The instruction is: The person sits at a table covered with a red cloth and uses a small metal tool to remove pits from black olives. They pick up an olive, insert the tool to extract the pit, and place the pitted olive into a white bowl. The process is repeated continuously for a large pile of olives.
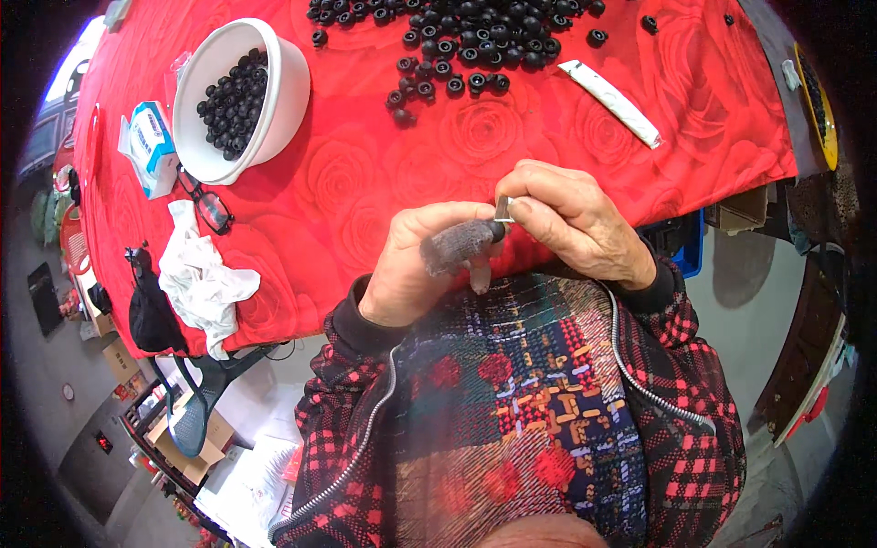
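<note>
Just off the near edge of the table, my two hands meet in front of my body. My left hand (pixel 416 260) has a grey knitted cover over a finger and grips a small black round part (pixel 497 232), mostly hidden by the fingers. Between thumb and forefinger my right hand (pixel 585 224) pinches a small flat metal blade (pixel 502 210). Its edge lies right at the black part, seemingly touching it. Many similar black round parts (pixel 475 41), some with a ringed hollow, are heaped at the far side of the table.
A red rose-patterned cloth (pixel 356 192) covers the table. At the left stand a white bowl (pixel 290 96) of black parts and a blue-white box (pixel 151 146), with eyeglasses (pixel 212 208), a white cloth (pixel 203 274) and a black mask (pixel 153 306) nearer. A white paper strip (pixel 610 102) lies right.
</note>
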Tool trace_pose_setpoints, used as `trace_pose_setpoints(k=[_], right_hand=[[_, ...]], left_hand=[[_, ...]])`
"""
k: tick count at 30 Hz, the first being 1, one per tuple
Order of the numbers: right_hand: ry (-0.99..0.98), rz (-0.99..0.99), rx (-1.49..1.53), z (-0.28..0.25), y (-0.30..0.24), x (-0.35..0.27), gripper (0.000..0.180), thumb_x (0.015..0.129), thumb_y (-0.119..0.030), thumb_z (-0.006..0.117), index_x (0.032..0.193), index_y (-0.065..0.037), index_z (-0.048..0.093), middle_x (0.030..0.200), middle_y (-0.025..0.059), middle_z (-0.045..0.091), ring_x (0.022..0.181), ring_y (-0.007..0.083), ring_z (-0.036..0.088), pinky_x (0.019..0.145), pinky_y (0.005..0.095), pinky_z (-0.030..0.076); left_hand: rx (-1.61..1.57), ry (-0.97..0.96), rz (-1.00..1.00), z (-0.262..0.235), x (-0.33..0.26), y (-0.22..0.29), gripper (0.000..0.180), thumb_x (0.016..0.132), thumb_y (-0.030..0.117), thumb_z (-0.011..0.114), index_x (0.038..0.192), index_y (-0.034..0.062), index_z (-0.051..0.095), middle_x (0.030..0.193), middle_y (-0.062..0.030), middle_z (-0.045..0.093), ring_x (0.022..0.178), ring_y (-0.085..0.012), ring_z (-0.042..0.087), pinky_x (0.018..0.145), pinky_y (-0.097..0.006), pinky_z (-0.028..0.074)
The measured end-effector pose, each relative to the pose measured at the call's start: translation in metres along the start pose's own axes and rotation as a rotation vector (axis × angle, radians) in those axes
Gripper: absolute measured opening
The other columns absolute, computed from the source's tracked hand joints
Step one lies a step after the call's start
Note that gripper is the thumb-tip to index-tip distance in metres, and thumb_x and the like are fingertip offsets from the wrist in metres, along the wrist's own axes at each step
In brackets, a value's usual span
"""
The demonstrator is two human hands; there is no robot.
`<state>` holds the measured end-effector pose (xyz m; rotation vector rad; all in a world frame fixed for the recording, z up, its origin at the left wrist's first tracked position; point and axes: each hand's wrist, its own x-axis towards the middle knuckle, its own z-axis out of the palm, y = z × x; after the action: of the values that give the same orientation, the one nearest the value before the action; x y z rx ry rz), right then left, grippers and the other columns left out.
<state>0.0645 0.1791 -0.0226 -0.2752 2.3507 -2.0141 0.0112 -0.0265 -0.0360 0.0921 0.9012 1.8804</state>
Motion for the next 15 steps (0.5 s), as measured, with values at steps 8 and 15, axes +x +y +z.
trace_pose_setpoints(k=[8, 15], right_hand=[[-0.043, -0.035, -0.054, -0.003, -0.0005, 0.0024, 0.012, 0.088, -0.01, 0.051, 0.089, 0.001, 0.057, 0.081, 0.0136, 0.057, 0.078, 0.0297, 0.059, 0.067, 0.037, 0.045], [-0.04, 0.015, -0.041, -0.002, -0.0012, 0.0036, 0.014, 0.088, -0.012, 0.051, 0.089, 0.0, 0.057, 0.081, 0.0136, 0.057, 0.078, 0.0298, 0.059, 0.068, 0.0372, 0.045]], left_hand=[[-0.091, 0.002, -0.131, -0.0035, 0.0003, 0.0004, 0.034, 0.088, 0.022, 0.062, 0.115, 0.0006, 0.06, 0.096, -0.0114, 0.065, 0.072, -0.0178, 0.063, 0.057, -0.028, 0.051], [-0.047, 0.027, -0.15, -0.0034, 0.0022, 0.0031, 0.046, 0.082, 0.031, 0.071, 0.112, -0.0022, 0.059, 0.089, -0.006, 0.061, 0.072, -0.0125, 0.059, 0.053, -0.027, 0.049]])
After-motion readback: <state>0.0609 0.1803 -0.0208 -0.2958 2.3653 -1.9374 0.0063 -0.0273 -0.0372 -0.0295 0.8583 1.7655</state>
